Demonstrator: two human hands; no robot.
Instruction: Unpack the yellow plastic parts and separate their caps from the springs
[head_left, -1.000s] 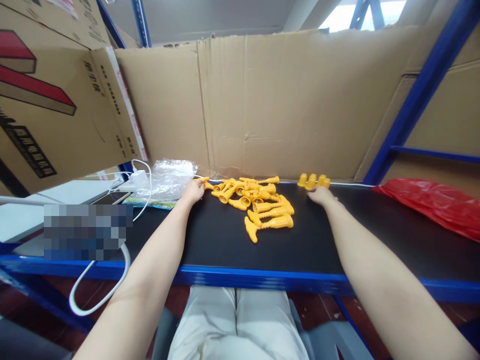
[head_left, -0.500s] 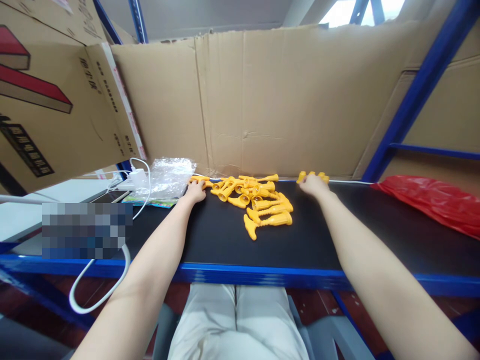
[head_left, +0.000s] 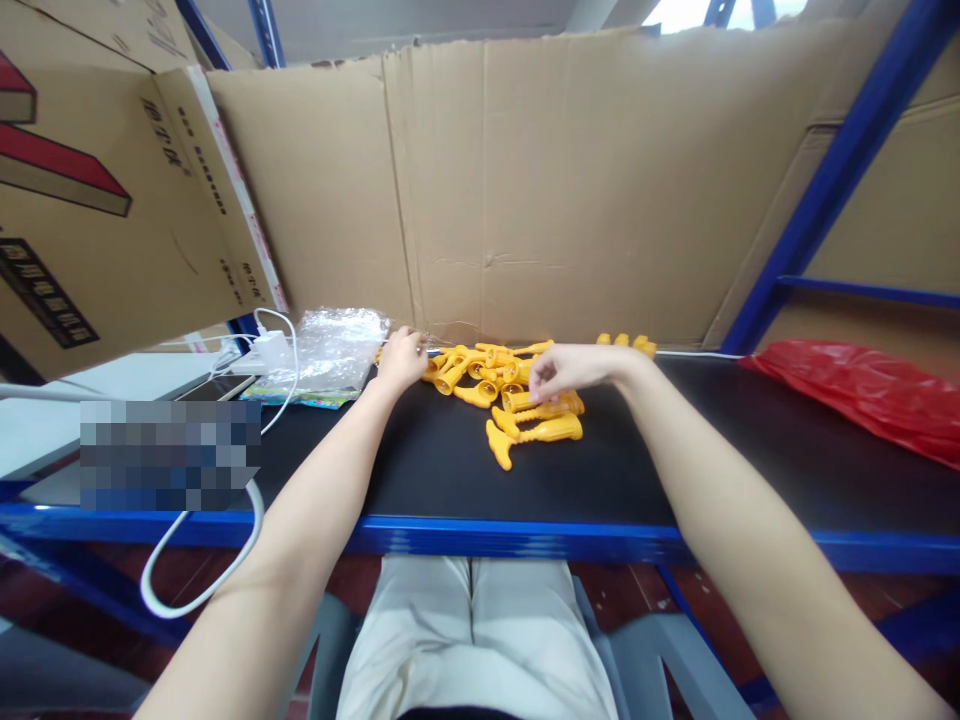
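Left hand: curled at left end of yellow handles; grip unclear
Right hand: fingers bent over heap's right part; grip unclear
Around: clear wrap left, yellow caps and red bag right, cardboard behind
Spot: mid desk
Front handle: long axis left-right, T-end left

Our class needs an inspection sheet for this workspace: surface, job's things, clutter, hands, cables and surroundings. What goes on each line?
Surface: black tabletop with a blue front edge.
Job's things: yellow T-handled pieces heaped mid-table; small yellow pieces grouped at the back, right of the heap.
Clutter: clear plastic wrap at left, red plastic at right.
Hands: left hand at the heap's left end; right hand over its right side; grips unclear.
Cables: white cable looping below the front edge at left.
Surroundings: cardboard sheet behind, cardboard box at left.
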